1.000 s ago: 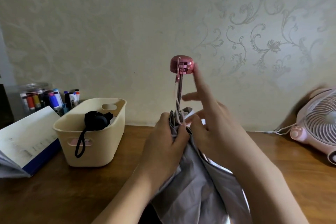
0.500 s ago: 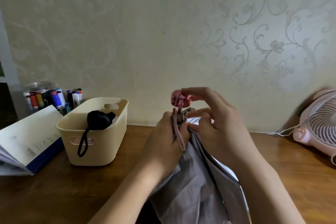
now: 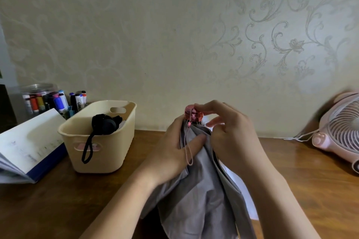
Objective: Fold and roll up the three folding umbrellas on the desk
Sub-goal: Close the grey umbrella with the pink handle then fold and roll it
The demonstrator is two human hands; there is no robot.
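- desk (image 3: 58, 200) — wooden, set against the wall; pink fan (image 3: 342, 128) at its right
- grey umbrella (image 3: 198, 196) held over the desk's middle, handle end up; canopy hanging loose
- basket (image 3: 101, 153) to its left; black umbrella (image 3: 104, 123) inside
- left hand (image 3: 174, 149) — fingers clenched round the gathered canopy
- right hand (image 3: 231, 134); fingers curled over the handle (image 3: 192, 115)

One wide-angle view from a camera worn on the person's head, facing forward and slightly down over a wooden desk (image 3: 48, 209) toward a patterned wall (image 3: 136, 25) that fills the upper half. The left hand (image 3: 174, 151) and right hand (image 3: 233, 137) sit close to the lens at lower centre, forearms entering from the bottom edge.
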